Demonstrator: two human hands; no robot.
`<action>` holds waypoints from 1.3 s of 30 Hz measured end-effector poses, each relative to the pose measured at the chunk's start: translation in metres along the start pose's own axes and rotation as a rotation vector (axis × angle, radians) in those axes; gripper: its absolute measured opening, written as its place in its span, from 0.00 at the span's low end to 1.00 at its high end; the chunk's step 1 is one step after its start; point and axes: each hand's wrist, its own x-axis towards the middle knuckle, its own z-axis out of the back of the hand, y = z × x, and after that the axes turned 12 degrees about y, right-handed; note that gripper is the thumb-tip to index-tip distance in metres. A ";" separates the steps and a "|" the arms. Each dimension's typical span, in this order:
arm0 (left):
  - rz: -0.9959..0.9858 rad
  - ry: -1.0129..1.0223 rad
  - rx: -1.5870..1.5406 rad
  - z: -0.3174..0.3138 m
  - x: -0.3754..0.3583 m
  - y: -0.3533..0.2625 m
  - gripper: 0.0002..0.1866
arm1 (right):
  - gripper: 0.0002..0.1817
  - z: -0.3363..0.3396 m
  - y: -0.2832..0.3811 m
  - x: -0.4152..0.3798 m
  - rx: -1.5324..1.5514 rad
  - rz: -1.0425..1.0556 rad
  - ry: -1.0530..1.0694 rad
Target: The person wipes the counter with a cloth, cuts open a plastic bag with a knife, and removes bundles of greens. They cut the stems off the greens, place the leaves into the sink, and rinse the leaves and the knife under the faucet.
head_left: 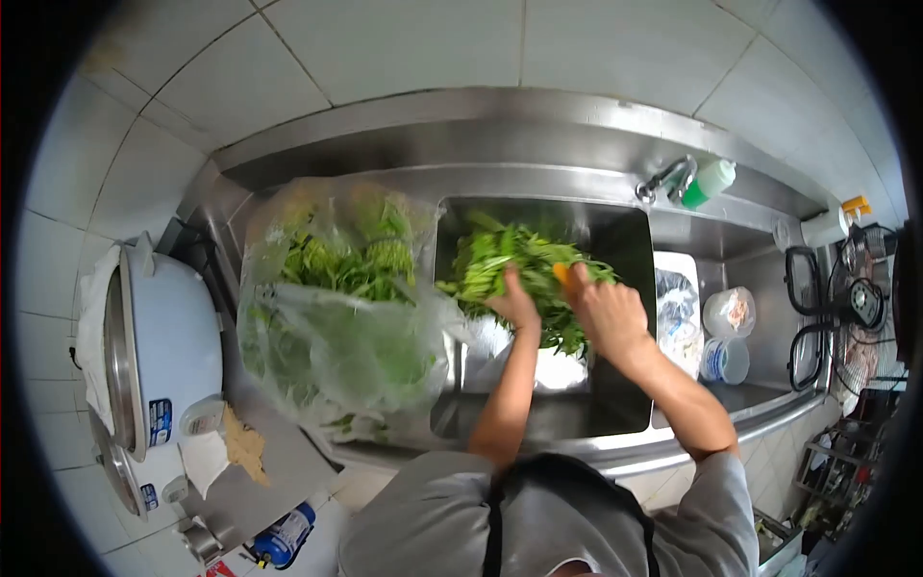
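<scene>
Over the middle steel sink [538,420], a bunch of leafy greens [490,255] is between my hands. My left hand [517,303] grips the greens near their pale stems. In my right hand [606,308] is a small orange-handled tool [561,273], held against the greens; its working end is blurred. Left of the sink, a large clear plastic bag [346,337] holds more bundled greens [389,245].
A faucet [663,181] and a green bottle [710,184] stand behind the right basin [760,279], which holds a white tray [679,308] and plastic tubs [729,313]. Large rice cookers [173,327] are at the far left.
</scene>
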 end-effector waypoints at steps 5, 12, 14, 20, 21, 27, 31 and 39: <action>0.848 -0.277 0.028 0.051 0.101 0.113 0.63 | 0.16 0.015 -0.018 -0.006 0.123 -0.013 0.045; 0.968 -0.112 0.425 0.071 0.150 0.176 0.68 | 0.15 -0.010 -0.061 -0.058 0.302 -0.185 0.193; 0.999 -0.097 0.407 0.072 0.152 0.171 0.69 | 0.15 -0.015 -0.064 -0.070 0.378 -0.195 0.137; 1.043 -0.013 0.451 0.076 0.127 0.129 0.71 | 0.16 -0.018 -0.066 -0.098 0.473 -0.261 0.134; 1.031 -0.090 0.513 0.087 0.131 0.144 0.72 | 0.16 -0.023 -0.069 -0.100 0.458 -0.254 0.104; 0.873 0.057 0.578 0.051 0.097 0.076 0.61 | 0.17 -0.030 -0.073 -0.111 0.461 -0.212 0.075; 0.481 0.622 1.072 0.032 0.047 0.015 0.50 | 0.15 -0.032 -0.075 -0.105 0.556 -0.138 0.017; -0.393 0.632 0.948 -0.013 0.033 -0.254 0.10 | 0.16 -0.003 -0.041 -0.046 0.370 0.160 -0.141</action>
